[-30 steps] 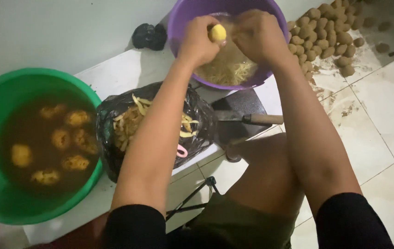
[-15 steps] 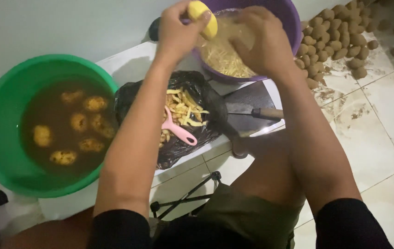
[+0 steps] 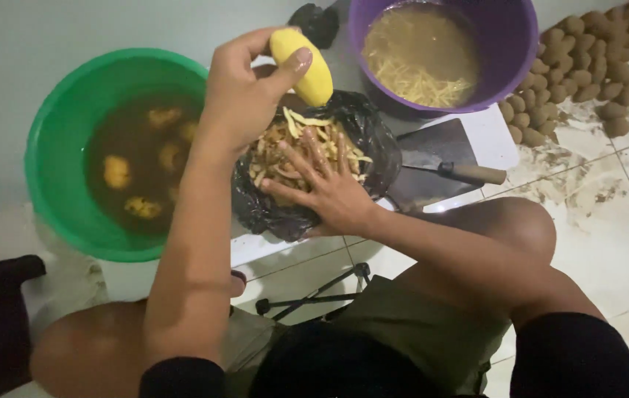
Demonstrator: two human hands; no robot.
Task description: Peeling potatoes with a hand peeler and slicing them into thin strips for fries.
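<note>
In the head view, the left hand [image 3: 244, 99] holds a peeled potato [image 3: 302, 65] up above the low white table [image 3: 487, 136], between the green basin and the black bag; the thumb lies along one side and the fingers curl round the far side, closed on its lower half, so the upper end stands free. The potato looks smooth, pale yellow and egg-shaped, bare of skin, with a slight sheen. It probably handles as a firm, dense lump, light enough for one hand but wet and slippery, so a wrap round its thick middle seems safer than a pinch at the tapering ends; it should not bruise easily under a firm hold. The right hand [image 3: 322, 184] lies palm down with fingers spread wide on the heap of peelings [image 3: 285, 158] in the black plastic bag [image 3: 255, 206], pressing or touching them and gripping nothing that can be seen. The green basin [image 3: 53, 147] to the left holds brownish water with several potatoes [image 3: 116, 171] sunk in it. The purple basin [image 3: 510, 59] at the top holds cloudy water and pale cut strips [image 3: 417, 81]. A knife [image 3: 462, 172] with a wooden handle rests on a dark board just beside the bag. Unpeeled brown potatoes [image 3: 587, 66] lie piled on the tiled floor to the right, well apart from both hands.
</note>
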